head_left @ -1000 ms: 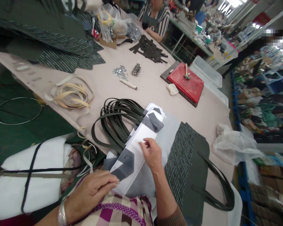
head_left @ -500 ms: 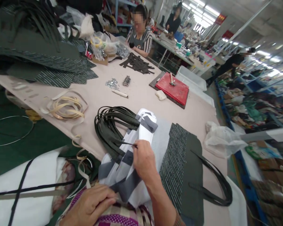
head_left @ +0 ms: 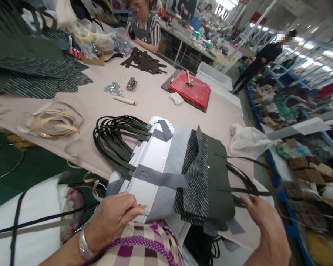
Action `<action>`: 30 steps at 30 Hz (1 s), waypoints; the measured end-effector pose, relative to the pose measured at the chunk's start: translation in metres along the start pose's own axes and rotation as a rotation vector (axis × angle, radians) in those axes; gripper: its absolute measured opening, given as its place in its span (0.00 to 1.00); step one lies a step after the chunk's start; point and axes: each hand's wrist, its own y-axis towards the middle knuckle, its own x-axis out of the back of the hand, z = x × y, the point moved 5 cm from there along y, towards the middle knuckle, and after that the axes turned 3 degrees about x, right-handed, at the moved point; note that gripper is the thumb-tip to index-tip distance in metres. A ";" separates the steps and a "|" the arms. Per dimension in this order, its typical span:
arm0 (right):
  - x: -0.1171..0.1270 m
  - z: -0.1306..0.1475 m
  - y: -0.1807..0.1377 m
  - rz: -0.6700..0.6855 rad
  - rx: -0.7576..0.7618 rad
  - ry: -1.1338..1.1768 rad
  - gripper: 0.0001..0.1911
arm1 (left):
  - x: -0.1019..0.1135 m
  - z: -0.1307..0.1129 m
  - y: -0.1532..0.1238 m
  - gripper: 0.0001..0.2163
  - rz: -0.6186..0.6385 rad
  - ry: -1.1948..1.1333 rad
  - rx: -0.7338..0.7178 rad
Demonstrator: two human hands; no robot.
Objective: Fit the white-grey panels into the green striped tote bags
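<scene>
A stack of bag panels lies in front of me, with white backing (head_left: 147,166), grey patches (head_left: 161,175) and a bundle of dark strap handles (head_left: 113,144) at its left. My left hand (head_left: 118,216) is at the near edge of the white backing, fingers curled and pressed together; what they pinch is unclear. To the right is a dark green panel with a striped part (head_left: 195,188), partly lifted and wavy, and looped handles (head_left: 246,177). My right hand (head_left: 266,221) is beside these handles, fingers somewhat apart, with no clear grip on a strap.
Beyond the stack are a red board (head_left: 191,90) with a hammer (head_left: 189,79), metal pieces (head_left: 113,88) and a white stick (head_left: 124,100). Coiled tape (head_left: 55,122) lies left, a plastic bag (head_left: 246,140) right. A co-worker (head_left: 144,29) sits across the table.
My right hand has moved from the middle of the stack to the handles on the right. A panel has turned over onto the right pile, uncovering white backing. The view has shifted.
</scene>
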 end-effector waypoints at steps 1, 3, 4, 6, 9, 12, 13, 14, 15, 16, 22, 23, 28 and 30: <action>-0.002 0.012 -0.013 0.001 0.023 0.059 0.17 | -0.002 -0.002 0.002 0.20 0.008 0.026 -0.023; -0.002 0.060 -0.047 -0.017 0.141 0.323 0.17 | -0.007 -0.005 0.006 0.19 0.024 0.070 -0.059; -0.003 0.094 -0.067 0.020 0.258 0.504 0.16 | -0.009 -0.006 0.008 0.19 0.032 0.088 -0.072; -0.006 0.168 -0.108 0.209 0.559 0.768 0.11 | -0.013 -0.008 0.009 0.19 0.048 0.113 -0.090; -0.007 0.243 -0.155 0.330 0.920 0.878 0.11 | -0.016 -0.010 0.010 0.17 0.075 0.117 -0.106; -0.012 0.266 -0.171 0.316 1.097 0.840 0.08 | -0.015 -0.010 0.009 0.17 0.086 0.103 -0.095; -0.015 0.268 -0.172 0.311 1.119 0.829 0.08 | -0.015 -0.009 0.009 0.17 0.087 0.098 -0.085; -0.018 0.268 -0.172 0.307 1.131 0.820 0.08 | -0.016 -0.007 0.008 0.17 0.088 0.090 -0.073; -0.021 0.269 -0.172 0.302 1.137 0.807 0.08 | -0.016 -0.004 0.008 0.15 0.092 0.079 -0.056; -0.024 0.269 -0.172 0.294 1.139 0.787 0.08 | -0.017 -0.002 0.008 0.14 0.098 0.062 -0.038; -0.045 0.280 -0.161 0.182 1.019 0.827 0.08 | -0.013 0.006 0.015 0.14 0.063 -0.097 0.119; -0.054 0.279 -0.150 0.170 0.917 0.865 0.08 | -0.010 0.006 0.016 0.14 0.041 -0.121 0.132; -0.119 0.270 -0.078 0.391 0.242 1.098 0.11 | -0.005 0.013 0.016 0.12 0.059 -0.253 0.195; -0.136 0.275 -0.056 0.425 0.201 1.117 0.14 | -0.008 0.027 0.012 0.13 0.078 -0.293 0.305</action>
